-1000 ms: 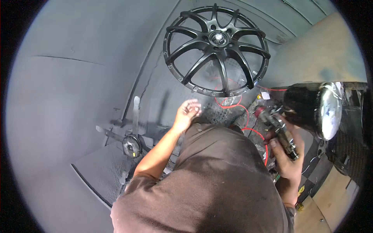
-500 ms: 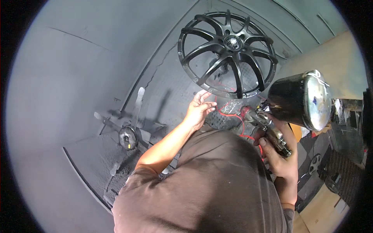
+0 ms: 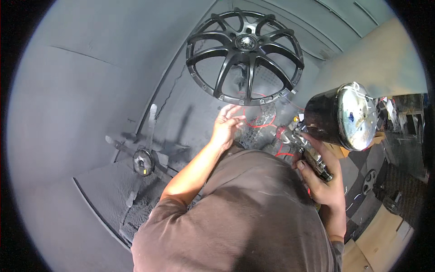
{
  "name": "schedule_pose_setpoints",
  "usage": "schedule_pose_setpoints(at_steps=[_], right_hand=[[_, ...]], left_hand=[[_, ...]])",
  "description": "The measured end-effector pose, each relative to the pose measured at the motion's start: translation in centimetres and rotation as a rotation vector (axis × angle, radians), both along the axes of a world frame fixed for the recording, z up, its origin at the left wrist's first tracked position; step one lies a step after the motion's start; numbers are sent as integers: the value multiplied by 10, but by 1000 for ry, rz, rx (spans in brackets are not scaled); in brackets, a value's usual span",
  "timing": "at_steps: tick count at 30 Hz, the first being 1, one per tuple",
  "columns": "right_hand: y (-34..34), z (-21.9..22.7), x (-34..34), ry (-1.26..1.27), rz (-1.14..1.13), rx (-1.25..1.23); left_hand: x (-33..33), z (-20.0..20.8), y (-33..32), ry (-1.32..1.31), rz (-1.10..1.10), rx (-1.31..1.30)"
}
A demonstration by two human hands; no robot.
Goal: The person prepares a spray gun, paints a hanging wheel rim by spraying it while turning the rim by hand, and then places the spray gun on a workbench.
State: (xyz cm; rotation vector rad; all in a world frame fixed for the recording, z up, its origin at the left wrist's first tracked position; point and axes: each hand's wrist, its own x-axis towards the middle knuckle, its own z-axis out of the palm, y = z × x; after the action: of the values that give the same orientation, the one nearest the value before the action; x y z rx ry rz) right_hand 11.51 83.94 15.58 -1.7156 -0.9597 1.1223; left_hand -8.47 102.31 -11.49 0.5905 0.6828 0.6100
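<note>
A dark grey multi-spoke wheel rim (image 3: 229, 59) is held up at the top centre, its face tilted toward me. My left hand (image 3: 225, 130) is at its lower edge, fingers stretched up and partly apart, with the fingertips at or just under the rim; whether they touch it is unclear. My right hand (image 3: 324, 183) is wrapped around a metal spray gun (image 3: 308, 152), right of centre. The gun carries a large dark cup (image 3: 324, 118) with a shiny, paint-stained end. Its nozzle side faces left, below the rim.
A thin red hose (image 3: 260, 125) loops beneath the rim. At left stands a paint-coated stand (image 3: 144, 162) with several arms. Grey walls (image 3: 90, 99) enclose the left and back. A tan panel (image 3: 376, 63), a cardboard box (image 3: 337, 151) and another wheel (image 3: 369, 181) lie toward the right.
The rim has turned counterclockwise, its bright edge spot swinging to the right and up. The whole view has shifted slightly; my right hand still grips the spray gun.
</note>
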Motion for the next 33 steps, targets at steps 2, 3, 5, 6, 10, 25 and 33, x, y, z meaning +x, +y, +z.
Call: schedule_pose_setpoints(at_steps=[2, 3, 5, 6, 10, 25, 33], right_hand=[[-2, -6, 2, -164, -41, 132], [-1, -6, 2, -166, -81, 144], [-1, -5, 6, -165, -148, 159], [-4, -5, 8, -174, -171, 147], [-10, -5, 10, -85, -291, 169], [-14, 13, 9, 101, 90, -12], [-22, -2, 14, -122, -224, 77]], left_hand=[[-4, 1, 7, 66, 165, 26], [-6, 7, 10, 99, 232, 42], [-13, 20, 18, 135, 316, 68], [-15, 23, 19, 133, 315, 68], [-17, 37, 17, 96, 181, 22], [9, 19, -25, 80, -422, 154], [-3, 19, -6, 182, 151, 133]])
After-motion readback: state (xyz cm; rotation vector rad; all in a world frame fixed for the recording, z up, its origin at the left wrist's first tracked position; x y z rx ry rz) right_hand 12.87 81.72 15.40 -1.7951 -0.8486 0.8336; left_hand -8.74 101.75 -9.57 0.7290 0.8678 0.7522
